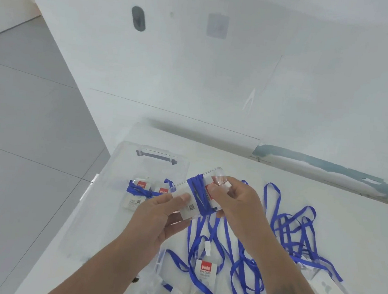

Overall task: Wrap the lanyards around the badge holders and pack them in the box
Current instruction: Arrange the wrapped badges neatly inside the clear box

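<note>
**Badge holder held above the tabletop, lanyard wound round its middle**

Badge holder (197,192), clear plastic with a white card inside, sits tilted in the air between both hands, above the white tabletop (303,194). Its blue lanyard (198,195) is wound several turns around its middle. The left hand (157,217) grips the holder's near-left end, thumb on top and fingers curled underneath. The right hand (235,199) pinches the white clip (226,186) at the holder's far-right end between thumb and fingertips.

To the left stands a clear plastic box (112,186) with a grey handle on its far wall. Two wrapped badge holders (146,191) already lie inside it, side by side, each bound in blue strap with a red label showing.

On the tabletop, near and to the right of the hands, a pile of loose lanyards (287,231) lies tangled, their badge holders (205,271) scattered among the straps, unwrapped.
</note>
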The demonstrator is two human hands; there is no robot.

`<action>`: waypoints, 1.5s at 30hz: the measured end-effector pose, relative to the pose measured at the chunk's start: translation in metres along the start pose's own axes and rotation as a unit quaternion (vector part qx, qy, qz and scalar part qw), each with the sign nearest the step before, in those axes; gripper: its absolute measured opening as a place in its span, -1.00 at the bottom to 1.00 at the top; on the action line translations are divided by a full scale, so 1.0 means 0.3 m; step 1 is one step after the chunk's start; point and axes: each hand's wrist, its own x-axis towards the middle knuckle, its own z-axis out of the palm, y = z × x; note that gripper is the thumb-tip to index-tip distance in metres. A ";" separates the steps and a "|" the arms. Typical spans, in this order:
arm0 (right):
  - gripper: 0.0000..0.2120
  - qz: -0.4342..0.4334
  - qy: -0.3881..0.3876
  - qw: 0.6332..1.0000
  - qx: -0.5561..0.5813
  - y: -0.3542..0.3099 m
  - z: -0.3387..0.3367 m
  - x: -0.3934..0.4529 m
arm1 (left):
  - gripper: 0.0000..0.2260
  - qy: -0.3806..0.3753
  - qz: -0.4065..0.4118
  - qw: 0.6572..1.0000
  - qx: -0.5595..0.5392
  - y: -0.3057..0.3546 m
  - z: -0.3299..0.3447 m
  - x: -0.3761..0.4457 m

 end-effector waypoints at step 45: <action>-0.67 -0.051 -0.111 0.861 -0.494 0.226 0.765 0.444 | -0.84 0.303 -0.219 0.913 -0.162 -0.057 -0.363 0.281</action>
